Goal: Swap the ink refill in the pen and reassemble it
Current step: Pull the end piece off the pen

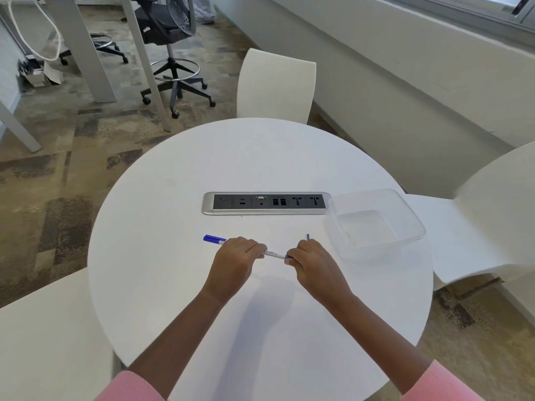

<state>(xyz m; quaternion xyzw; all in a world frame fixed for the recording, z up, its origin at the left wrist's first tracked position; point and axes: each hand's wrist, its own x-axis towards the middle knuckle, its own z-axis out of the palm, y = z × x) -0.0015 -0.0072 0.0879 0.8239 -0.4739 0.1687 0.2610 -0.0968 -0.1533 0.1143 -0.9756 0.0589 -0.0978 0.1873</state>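
Presently, left hand (234,256) and right hand (311,260) each clamp the pen (273,253), marked "BOARD"; blue cap (210,238) toward nine o'clock.

On my feed the person's body enters from the bottom edge as two arms. Worn items in view are the left sleeve (130,386) and the right sleeve (443,383). Both are the same colour, a soft, even pink, in a knit with fine ribbing. Each sleeve ends in a close-fitting edge high on the arm. Forward of that edge I see skin only: left forearm (185,322), right forearm (373,322), left hand (234,261) and right hand (312,261). Finger detail is too small for me to read.
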